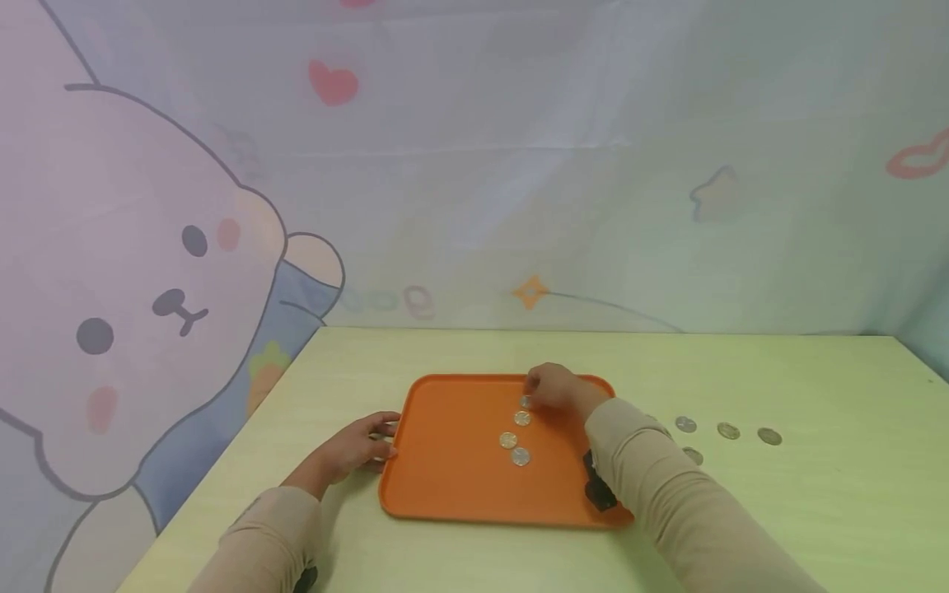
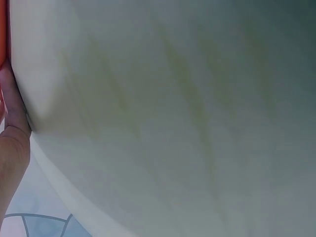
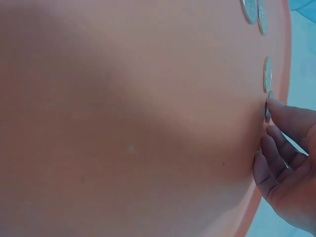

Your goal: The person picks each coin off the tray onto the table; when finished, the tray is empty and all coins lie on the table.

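Observation:
An orange tray (image 1: 445, 486) lies on the table. My left hand (image 1: 356, 449) is at its left rim, with fingertips and thumb against the edge; the left wrist view catches part of this hand (image 2: 15, 113) at the tray's edge. Over the tray's far right part, my right hand (image 1: 558, 387) pinches a silver coin (image 1: 525, 401) low at the tray surface. In the right wrist view the thumb (image 3: 286, 118) overlaps that coin (image 3: 267, 114), and the other fingers curl below. Gold-coloured coins (image 1: 522, 418) (image 1: 507, 441) and a silver coin (image 1: 521, 456) lie flat nearby on the tray.
Right of the tray, several coins lie on the pale table (image 1: 830, 494), among them a silver one (image 1: 685, 424), a gold-coloured one (image 1: 729, 431) and a darker one (image 1: 770, 436). The right sleeve partly covers this group. A printed curtain (image 1: 474, 165) hangs behind the table.

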{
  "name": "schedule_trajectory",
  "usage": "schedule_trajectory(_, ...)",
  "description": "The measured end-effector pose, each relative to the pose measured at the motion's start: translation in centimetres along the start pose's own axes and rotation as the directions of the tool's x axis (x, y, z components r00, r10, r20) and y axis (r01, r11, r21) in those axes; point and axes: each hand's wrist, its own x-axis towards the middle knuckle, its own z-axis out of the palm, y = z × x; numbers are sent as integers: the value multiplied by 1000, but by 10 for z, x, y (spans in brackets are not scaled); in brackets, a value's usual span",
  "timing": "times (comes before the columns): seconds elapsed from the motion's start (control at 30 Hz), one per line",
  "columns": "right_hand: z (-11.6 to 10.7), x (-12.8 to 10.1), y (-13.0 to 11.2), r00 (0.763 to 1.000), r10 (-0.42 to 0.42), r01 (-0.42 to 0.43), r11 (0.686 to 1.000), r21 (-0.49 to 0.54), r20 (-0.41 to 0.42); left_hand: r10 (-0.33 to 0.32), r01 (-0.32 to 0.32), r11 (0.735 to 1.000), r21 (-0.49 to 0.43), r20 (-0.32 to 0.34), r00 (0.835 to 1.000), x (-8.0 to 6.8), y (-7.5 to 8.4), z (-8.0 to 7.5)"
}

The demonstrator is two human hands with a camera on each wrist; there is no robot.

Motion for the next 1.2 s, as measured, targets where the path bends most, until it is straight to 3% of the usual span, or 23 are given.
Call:
schedule_trajectory(0.3, -10, -11, -6, 999, 34, -34, 999, -2, -5, 7, -7, 1000, 5, 0, 1000, 4, 4, 6)
schedule_trajectory(0.37, -14, -14, -9, 998, 59, -59, 998, 35, -6, 8, -8, 1000, 7, 0, 1000, 6, 4, 6)
schedule_trajectory(0.6, -7, -14, 10, 998, 14, -3, 981, 193, -54, -6, 6, 1000, 9, 3, 1000, 7, 2, 7)
schedule_trajectory(0.7, -25, -36, -23, 998, 65, -55, 962, 266, -28, 1, -1, 1000, 13, 10, 1000, 5, 1, 7)
schedule_trajectory(0.8, -53, -68, -80, 984, 176, -164, 934, 317, -10, 9, -9, 1000, 13, 14, 1000, 4, 0, 7)
schedule_trajectory(0.93, -79, -102, -132, 974, 223, -194, 900, 390, -32, 7, -7, 1000, 12, 4, 1000, 3, -1, 6)
schedule_trajectory(1.1, -94, -124, -158, 978, 201, -151, 866, 477, -55, 0, 0, 1000, 14, -14, 1000, 3, -1, 5)
schedule_trajectory(1.2, -97, -128, -157, 982, 179, -120, 843, 525, -63, 7, -7, 1000, 19, -15, 1000, 3, 0, 4)
